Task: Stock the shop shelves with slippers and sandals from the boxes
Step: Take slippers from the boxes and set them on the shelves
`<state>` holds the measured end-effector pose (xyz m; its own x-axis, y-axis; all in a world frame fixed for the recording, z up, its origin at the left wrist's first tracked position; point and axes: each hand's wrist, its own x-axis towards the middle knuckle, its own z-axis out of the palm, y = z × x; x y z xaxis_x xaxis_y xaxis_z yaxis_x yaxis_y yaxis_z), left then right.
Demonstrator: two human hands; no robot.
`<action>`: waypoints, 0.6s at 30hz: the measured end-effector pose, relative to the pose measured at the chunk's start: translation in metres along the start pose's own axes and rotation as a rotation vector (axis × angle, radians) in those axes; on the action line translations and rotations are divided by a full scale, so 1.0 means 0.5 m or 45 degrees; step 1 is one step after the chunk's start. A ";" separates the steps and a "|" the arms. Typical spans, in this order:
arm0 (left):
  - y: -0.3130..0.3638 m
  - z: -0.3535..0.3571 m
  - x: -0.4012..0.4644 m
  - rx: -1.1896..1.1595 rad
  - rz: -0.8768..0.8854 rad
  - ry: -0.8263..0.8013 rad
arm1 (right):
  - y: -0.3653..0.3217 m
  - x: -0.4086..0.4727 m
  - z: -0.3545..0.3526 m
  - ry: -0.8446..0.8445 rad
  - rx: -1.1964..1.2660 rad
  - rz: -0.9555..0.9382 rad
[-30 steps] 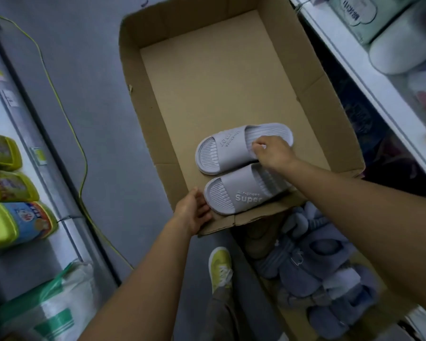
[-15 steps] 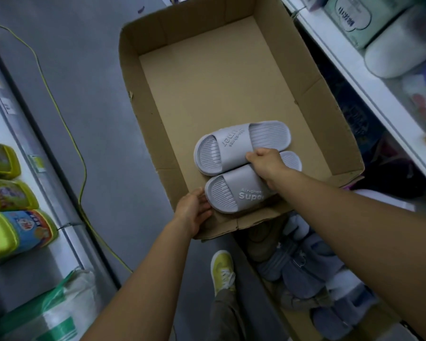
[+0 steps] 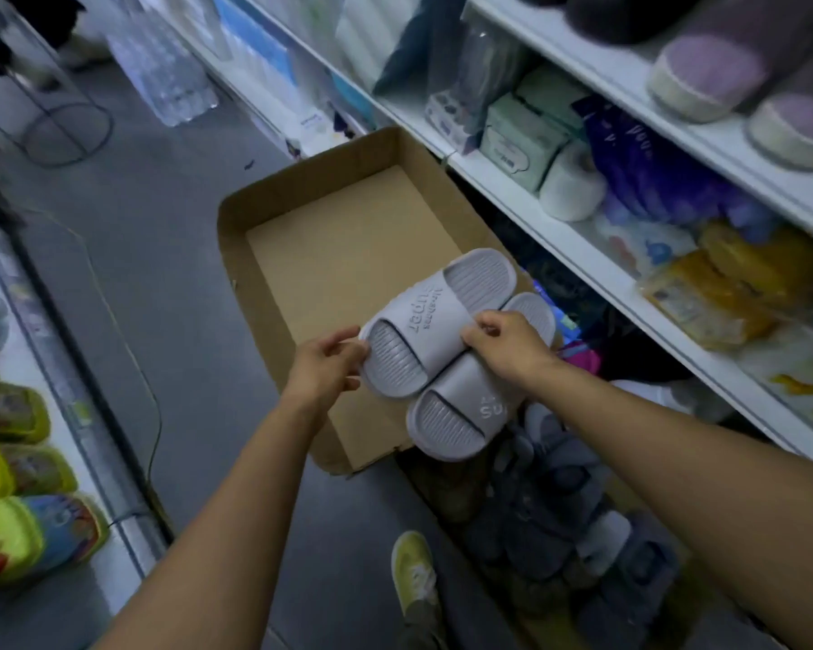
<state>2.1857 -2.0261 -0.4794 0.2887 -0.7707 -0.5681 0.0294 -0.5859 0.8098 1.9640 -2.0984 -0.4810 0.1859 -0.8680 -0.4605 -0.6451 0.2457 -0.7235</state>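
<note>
Grey shop floor point(image 3: 127, 255) is running between two shelf units, and an open cardboard box point(image 3: 301, 255) is sitting on it against the right-hand shelves point(image 3: 559, 236). Its brown bottom is showing bare where the slippers are not covering it. Two pale grey slide slippers are being held above the near end of the box, overlapping side by side. The left hand point(image 3: 325, 368) is pinching the toe rim of the upper slipper point(image 3: 423, 330), thumb on top and fingers curling underneath. The right hand point(image 3: 503, 344) is gripping across both at the straps, fingers curled over the inner edge of the upper slipper and lying on the lower slipper point(image 3: 456, 415), whose toe is hanging past the near wall of the box. Raised lettering is showing on both straps.

Just beside the box, nearer the person, a second box is holding a heap of blue-grey fluffy slippers point(image 3: 559, 509). A yellow-green shoe point(image 3: 414, 574) is standing on the floor below the arms. Right-hand shelves are carrying tissue packs point(image 3: 522, 147), a white roll point(image 3: 573, 190), a purple packet point(image 3: 648, 166) and, higher up, purple plush slippers point(image 3: 705, 77). Along the left edge, yellow and green sandals point(image 3: 15, 509) are lying on a low white shelf. A yellow cable point(image 3: 132, 368) is trailing along the floor.
</note>
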 end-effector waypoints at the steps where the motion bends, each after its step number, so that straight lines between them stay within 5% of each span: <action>1: 0.012 0.016 -0.027 0.079 0.028 -0.061 | 0.013 -0.030 -0.026 0.000 -0.012 -0.009; 9: 0.002 0.250 -0.292 0.482 0.210 -0.446 | 0.179 -0.367 -0.234 0.228 -0.095 0.020; 18: -0.095 0.564 -0.685 0.557 0.323 -0.962 | 0.432 -0.847 -0.453 0.454 -0.142 0.206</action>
<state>1.8155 -1.8048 -0.3645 -0.4716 -0.7584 -0.4500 -0.3597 -0.3004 0.8834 1.5783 -1.7756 -0.3260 -0.1806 -0.9219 -0.3427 -0.7249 0.3603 -0.5872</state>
